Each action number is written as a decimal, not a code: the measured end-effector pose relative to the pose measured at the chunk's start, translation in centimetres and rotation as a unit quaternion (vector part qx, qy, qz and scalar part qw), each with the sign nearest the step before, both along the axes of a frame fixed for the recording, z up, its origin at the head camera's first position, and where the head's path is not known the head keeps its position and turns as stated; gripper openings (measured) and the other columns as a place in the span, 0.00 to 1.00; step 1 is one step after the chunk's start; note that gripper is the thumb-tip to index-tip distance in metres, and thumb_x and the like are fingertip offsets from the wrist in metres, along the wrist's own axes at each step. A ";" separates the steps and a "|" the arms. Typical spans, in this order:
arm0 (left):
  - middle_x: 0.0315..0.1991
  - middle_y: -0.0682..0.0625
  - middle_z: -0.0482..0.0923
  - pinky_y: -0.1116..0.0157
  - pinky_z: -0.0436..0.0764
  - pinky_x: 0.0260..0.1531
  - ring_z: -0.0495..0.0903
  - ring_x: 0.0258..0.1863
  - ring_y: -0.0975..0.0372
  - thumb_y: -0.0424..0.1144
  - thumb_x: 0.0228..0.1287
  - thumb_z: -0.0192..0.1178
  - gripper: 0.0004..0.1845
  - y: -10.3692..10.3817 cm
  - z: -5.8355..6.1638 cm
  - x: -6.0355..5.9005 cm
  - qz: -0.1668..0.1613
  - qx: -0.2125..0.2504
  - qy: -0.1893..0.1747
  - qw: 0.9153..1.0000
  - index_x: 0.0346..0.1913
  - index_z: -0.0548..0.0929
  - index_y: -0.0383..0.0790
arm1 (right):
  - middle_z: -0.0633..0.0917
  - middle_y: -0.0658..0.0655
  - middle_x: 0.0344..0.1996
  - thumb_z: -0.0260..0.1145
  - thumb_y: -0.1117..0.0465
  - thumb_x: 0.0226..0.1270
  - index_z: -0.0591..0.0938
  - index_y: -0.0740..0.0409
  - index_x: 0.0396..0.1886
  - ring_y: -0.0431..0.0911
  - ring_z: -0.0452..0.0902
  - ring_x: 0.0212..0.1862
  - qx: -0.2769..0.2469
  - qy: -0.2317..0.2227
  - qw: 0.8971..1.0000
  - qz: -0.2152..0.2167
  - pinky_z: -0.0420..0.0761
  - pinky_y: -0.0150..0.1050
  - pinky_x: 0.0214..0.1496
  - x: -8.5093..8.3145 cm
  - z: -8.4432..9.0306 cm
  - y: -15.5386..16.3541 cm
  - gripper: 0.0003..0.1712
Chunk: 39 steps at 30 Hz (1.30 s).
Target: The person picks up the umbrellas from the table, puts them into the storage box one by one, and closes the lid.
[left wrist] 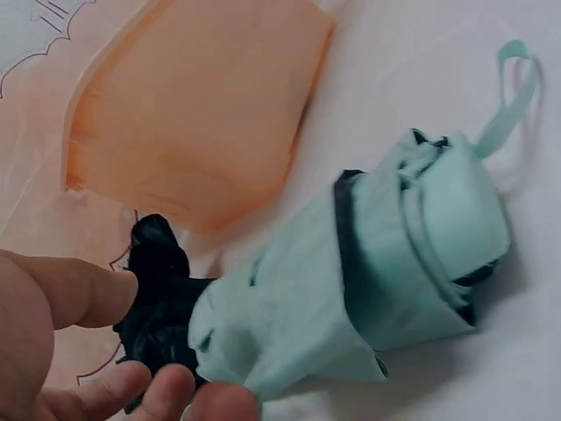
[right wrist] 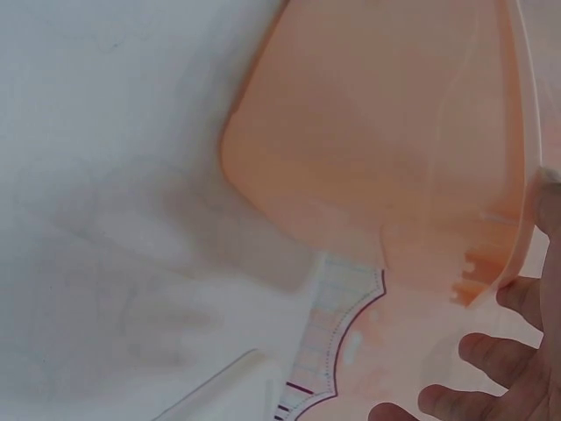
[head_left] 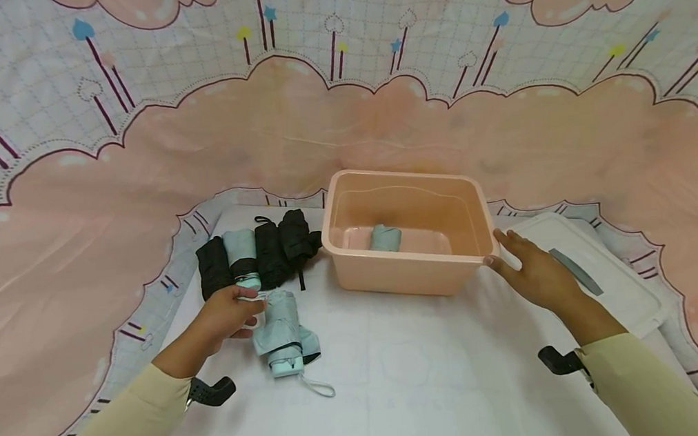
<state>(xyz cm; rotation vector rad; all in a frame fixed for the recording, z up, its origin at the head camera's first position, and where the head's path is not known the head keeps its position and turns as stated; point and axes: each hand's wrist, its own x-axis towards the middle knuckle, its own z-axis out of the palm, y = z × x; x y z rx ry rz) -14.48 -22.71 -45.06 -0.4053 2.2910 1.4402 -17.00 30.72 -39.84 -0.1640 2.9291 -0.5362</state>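
A folded mint umbrella with a loose wrist loop lies on the white table in front of the bin. My left hand is beside its upper end, thumb and fingers apart; the left wrist view shows the fingertips close against the mint fabric, and whether they touch is unclear. At the right, my right hand rests against the corner of the peach plastic bin, its fingers spread and fairly straight near the rim. Inside the bin lies a mint rolled bundle.
Behind my left hand lie a black folded umbrella, a mint one with a dark band, and two more black ones. A white lid with a grey handle lies at the right. A patterned cloth surrounds the table.
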 end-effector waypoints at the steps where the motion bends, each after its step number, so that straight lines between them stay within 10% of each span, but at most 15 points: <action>1: 0.58 0.30 0.78 0.52 0.86 0.45 0.82 0.51 0.44 0.43 0.71 0.64 0.29 0.0 -0.2 0.2 -0.001 -0.005 -0.007 1.000 0.66 0.69 0.28 | 0.51 0.71 0.79 0.46 0.25 0.74 0.49 0.48 0.84 0.80 0.56 0.70 0.000 0.002 1.000 0.001 0.68 0.79 0.55 0.0 0.0 0.0 0.51; 21: 0.50 0.34 0.77 0.54 0.87 0.36 0.81 0.37 0.52 0.40 0.68 0.68 0.36 0.8 -2.4 0.8 -0.018 0.042 -0.097 0.994 0.69 0.63 0.23 | 0.51 0.71 0.79 0.46 0.24 0.72 0.50 0.49 0.84 0.81 0.55 0.69 0.003 -0.007 1.000 -0.011 0.69 0.79 0.53 -0.6 0.4 0.0 0.53; 39: 0.53 0.31 0.73 0.53 0.86 0.39 0.81 0.43 0.49 0.44 0.66 0.70 0.39 3.0 -2.3 -0.4 -0.013 0.048 -0.087 0.995 0.67 0.61 0.25 | 0.51 0.70 0.79 0.46 0.24 0.73 0.50 0.49 0.84 0.80 0.55 0.70 0.002 -0.012 1.000 -0.014 0.68 0.79 0.54 -1.0 0.7 -0.2 0.52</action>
